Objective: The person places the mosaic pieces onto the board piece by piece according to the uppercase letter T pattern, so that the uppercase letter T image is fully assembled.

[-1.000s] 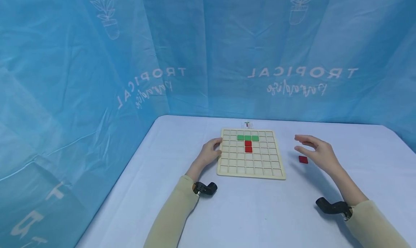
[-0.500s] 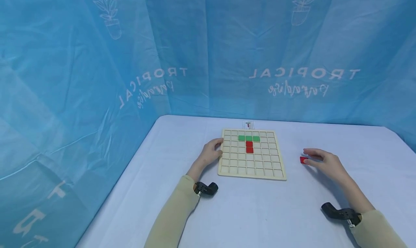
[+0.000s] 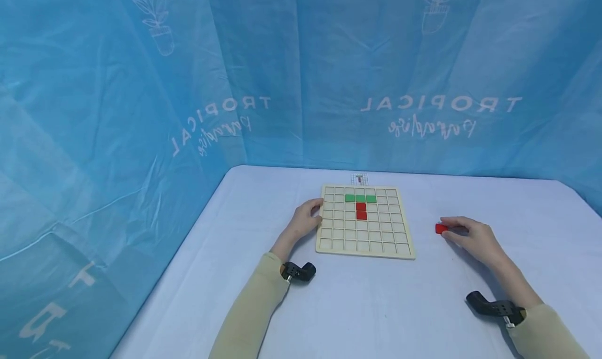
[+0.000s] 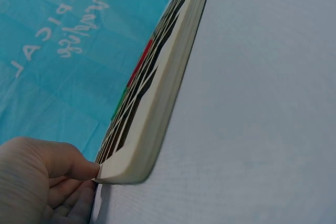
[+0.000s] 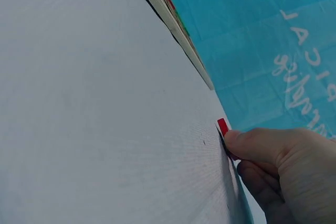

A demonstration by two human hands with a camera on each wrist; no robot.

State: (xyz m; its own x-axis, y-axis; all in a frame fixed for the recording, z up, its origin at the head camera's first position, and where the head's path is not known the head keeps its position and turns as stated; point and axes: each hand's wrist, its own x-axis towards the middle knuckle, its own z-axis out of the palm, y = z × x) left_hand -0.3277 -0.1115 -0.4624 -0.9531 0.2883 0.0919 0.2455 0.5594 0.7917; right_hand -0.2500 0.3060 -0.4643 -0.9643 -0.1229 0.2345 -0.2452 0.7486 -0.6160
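A pale wooden grid board (image 3: 367,239) lies on the white table, with three green tiles (image 3: 360,198) in a row and two red tiles (image 3: 361,211) below the middle one. My left hand (image 3: 303,220) holds the board's left edge. In the left wrist view the thumb (image 4: 84,169) touches the board's edge, and the other fingers are bent below it. Off to the right of the board, my right hand (image 3: 472,239) pinches a loose red tile (image 3: 440,228) between thumb and fingers. The right wrist view shows that red tile (image 5: 223,126) tilted at the thumb tip, close to the tabletop.
Behind the board lies a small printed grid card (image 3: 359,179) with a T-shaped coloured pattern. A blue curtain (image 3: 329,77) with mirrored lettering hangs behind and to the left of the table (image 3: 357,301). Each wrist wears a black camera mount (image 3: 491,307).
My right hand has come down and slightly right to the loose red tile and taken it between thumb and fingers. The left hand and the board stay in place.
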